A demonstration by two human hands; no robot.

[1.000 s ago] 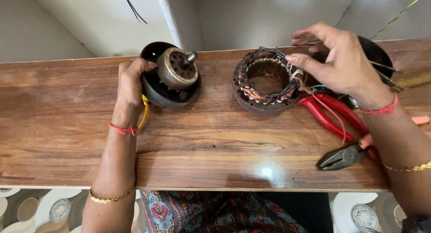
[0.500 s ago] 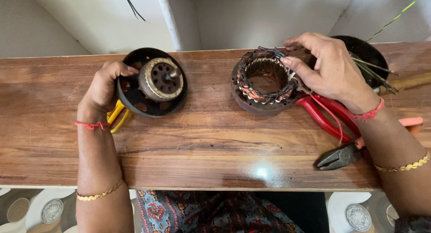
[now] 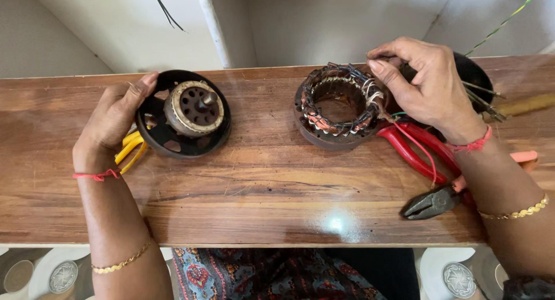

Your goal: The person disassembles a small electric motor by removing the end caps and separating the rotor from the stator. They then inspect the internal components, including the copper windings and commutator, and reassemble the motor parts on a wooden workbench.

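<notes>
Left hand (image 3: 113,118) grips rotor housing (image 3: 184,113), shaft (image 3: 209,97) pointing up; right hand (image 3: 430,89) on stator (image 3: 338,106).

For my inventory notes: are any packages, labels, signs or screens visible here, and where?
None in view. The wooden bench carries only bare motor parts and hand tools, with no wrapping, sticker, sign or display on them or on the wall behind.

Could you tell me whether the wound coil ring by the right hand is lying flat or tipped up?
Flat: the coil ring rests on the wooden bench, its round opening facing up, while the right hand touches its far edge.
</notes>
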